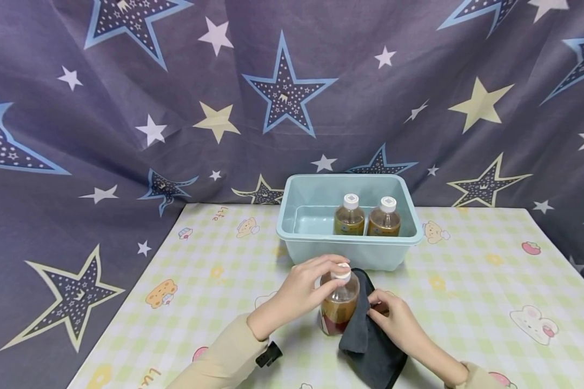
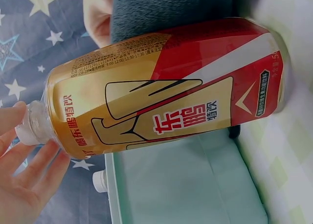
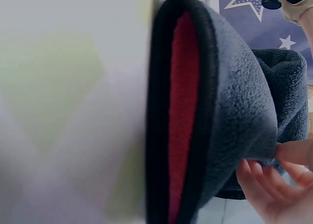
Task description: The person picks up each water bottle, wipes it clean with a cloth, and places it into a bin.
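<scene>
A plastic drink bottle (image 1: 339, 312) with a gold and red label and white cap stands upright on the table, in front of the bin. My left hand (image 1: 297, 289) holds it by the cap and neck; the left wrist view shows the bottle (image 2: 186, 92) sideways, with the hand's fingers (image 2: 46, 172) round its top. My right hand (image 1: 400, 323) pinches a dark grey cloth (image 1: 377, 354) with black edging, which lies against the bottle's right side and trails onto the table. In the right wrist view a red inner face shows in the cloth's fold (image 3: 183, 116).
Behind the bottle stands a light blue plastic bin (image 1: 340, 251) holding two similar white-capped bottles (image 1: 349, 219) on its right side. A checked tablecloth (image 1: 472, 292) with printed figures covers the table. A star-patterned curtain (image 1: 282, 156) hangs behind it.
</scene>
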`<state>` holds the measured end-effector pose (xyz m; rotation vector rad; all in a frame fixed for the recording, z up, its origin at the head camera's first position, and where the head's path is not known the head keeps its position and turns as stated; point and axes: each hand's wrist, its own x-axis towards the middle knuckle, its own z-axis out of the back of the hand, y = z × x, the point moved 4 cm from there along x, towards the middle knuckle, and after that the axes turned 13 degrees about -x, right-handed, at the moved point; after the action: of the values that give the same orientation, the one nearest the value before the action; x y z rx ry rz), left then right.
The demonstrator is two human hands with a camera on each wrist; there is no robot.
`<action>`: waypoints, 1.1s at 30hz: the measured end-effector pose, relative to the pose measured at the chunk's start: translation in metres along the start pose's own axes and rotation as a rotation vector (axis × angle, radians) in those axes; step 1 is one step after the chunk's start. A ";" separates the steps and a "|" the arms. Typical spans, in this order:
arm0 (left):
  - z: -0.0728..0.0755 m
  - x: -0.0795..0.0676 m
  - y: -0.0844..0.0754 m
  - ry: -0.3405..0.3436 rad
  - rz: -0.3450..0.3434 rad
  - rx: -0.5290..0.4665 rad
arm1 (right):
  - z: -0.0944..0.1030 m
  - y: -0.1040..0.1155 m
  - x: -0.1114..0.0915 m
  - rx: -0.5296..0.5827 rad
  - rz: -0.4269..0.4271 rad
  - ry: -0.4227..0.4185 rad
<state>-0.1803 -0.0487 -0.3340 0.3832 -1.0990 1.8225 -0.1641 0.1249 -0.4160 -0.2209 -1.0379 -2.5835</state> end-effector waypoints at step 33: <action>0.005 0.003 -0.002 0.015 0.035 0.041 | 0.008 -0.018 -0.015 0.064 -0.219 0.020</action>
<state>-0.1808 -0.0503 -0.3284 0.3756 -1.0652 1.8782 -0.1569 0.1462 -0.4255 -0.0684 -1.1958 -2.7332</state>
